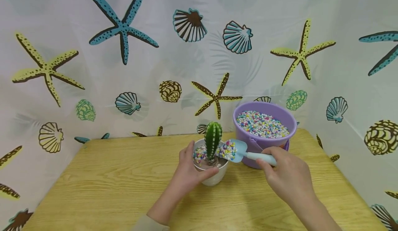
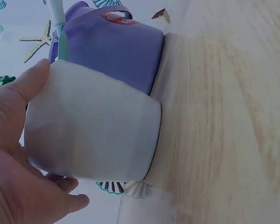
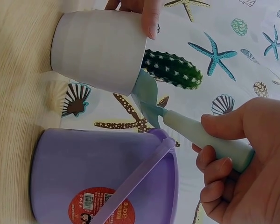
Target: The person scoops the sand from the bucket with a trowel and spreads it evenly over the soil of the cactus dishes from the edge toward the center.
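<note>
Sleeve: one, pale, on the left forearm [image 1: 149, 224], at the near side of the table [image 1: 109, 175].
Right hand [image 1: 289, 170]: closed firmly about the handle of the pale blue scoop [image 1: 240, 151], thumb along the top, fingers curled beneath.
Left hand [image 1: 190, 171]: part-open, fitted to the pot's width; it has hold of the white pot [image 1: 214, 179] by the upper wall, thumb on the near side, fingers on the left.
Scoop: blade at the pot's right rim, apparently touching; loaded with multicoloured pebbles [image 1: 228, 149], its tip close to the stem.
Pot: upright on the wood-grained table, between the hands.
Cactus [image 1: 212, 137]: one, green, ribbed, upright in the pot; pebbles [image 1: 200, 154] lie chiefly to its left, brown surface showing on the near side.
Handling, in my judgement: tip by a slow roll of the wrist, blade low inside the rim; a quick tilt could spill pebbles outside or knock the stem. Steady left hold matters; the bare near side best takes the load.
Bucket [image 1: 264, 144]: purple, behind and right of the pot, well filled with like pebbles [image 1: 261, 123].
Backdrop cloth [image 1: 168, 61]: white, starfish and shell print, farthest.
</note>
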A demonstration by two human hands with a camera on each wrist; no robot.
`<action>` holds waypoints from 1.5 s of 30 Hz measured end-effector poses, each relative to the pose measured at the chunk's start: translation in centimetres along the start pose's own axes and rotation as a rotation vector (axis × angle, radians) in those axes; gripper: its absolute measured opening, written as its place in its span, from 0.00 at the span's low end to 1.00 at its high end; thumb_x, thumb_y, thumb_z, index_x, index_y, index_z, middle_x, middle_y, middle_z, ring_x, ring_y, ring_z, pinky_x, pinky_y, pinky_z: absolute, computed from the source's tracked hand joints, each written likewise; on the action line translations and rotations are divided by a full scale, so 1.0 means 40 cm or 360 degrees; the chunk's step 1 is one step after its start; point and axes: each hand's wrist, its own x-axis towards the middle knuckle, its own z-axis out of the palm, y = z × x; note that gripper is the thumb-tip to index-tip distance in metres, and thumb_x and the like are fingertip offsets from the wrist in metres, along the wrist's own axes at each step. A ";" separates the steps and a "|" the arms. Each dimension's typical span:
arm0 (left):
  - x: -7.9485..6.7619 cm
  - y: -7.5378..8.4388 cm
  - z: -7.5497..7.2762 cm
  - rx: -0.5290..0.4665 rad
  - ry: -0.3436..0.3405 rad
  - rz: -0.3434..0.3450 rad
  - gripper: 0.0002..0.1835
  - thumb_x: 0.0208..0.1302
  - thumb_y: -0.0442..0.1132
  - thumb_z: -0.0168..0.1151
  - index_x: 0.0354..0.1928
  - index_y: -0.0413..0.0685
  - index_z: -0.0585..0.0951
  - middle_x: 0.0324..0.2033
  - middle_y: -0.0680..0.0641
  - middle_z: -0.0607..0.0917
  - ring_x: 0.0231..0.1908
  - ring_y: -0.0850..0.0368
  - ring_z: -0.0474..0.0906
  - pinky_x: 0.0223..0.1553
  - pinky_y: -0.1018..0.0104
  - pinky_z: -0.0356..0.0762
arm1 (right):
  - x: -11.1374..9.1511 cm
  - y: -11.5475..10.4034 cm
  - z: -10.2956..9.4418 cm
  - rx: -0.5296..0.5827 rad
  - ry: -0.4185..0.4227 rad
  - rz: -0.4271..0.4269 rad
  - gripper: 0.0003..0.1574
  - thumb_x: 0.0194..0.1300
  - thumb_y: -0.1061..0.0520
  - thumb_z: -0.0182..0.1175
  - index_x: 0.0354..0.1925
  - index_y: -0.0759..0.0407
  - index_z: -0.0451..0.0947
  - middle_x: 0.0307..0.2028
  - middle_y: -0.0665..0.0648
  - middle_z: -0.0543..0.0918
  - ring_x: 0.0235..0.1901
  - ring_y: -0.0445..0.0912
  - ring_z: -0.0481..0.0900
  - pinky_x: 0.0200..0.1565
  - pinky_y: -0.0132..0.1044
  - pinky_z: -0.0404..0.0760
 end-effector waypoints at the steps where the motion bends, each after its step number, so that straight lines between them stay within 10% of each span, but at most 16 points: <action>1: 0.000 0.000 -0.001 0.0001 -0.0013 -0.0009 0.72 0.57 0.59 0.88 0.89 0.41 0.49 0.80 0.25 0.55 0.75 0.23 0.65 0.74 0.30 0.66 | 0.000 -0.001 0.001 -0.0003 0.0010 -0.0010 0.11 0.70 0.52 0.78 0.46 0.55 0.88 0.35 0.49 0.89 0.28 0.44 0.79 0.31 0.47 0.78; 8: -0.004 0.009 -0.026 -0.0023 -0.0143 0.0000 0.71 0.59 0.58 0.86 0.91 0.48 0.45 0.85 0.30 0.50 0.80 0.23 0.57 0.76 0.26 0.58 | -0.002 -0.005 0.004 -0.0033 0.0071 -0.0064 0.12 0.68 0.53 0.80 0.45 0.54 0.88 0.34 0.49 0.88 0.27 0.43 0.78 0.29 0.46 0.77; 45: -0.010 0.009 -0.015 -0.0008 -0.0091 0.0044 0.70 0.57 0.59 0.87 0.91 0.56 0.48 0.81 0.30 0.55 0.77 0.26 0.63 0.75 0.30 0.64 | -0.009 -0.008 0.020 -0.0177 0.0266 -0.0281 0.15 0.61 0.57 0.83 0.41 0.56 0.86 0.31 0.50 0.84 0.24 0.43 0.76 0.26 0.40 0.74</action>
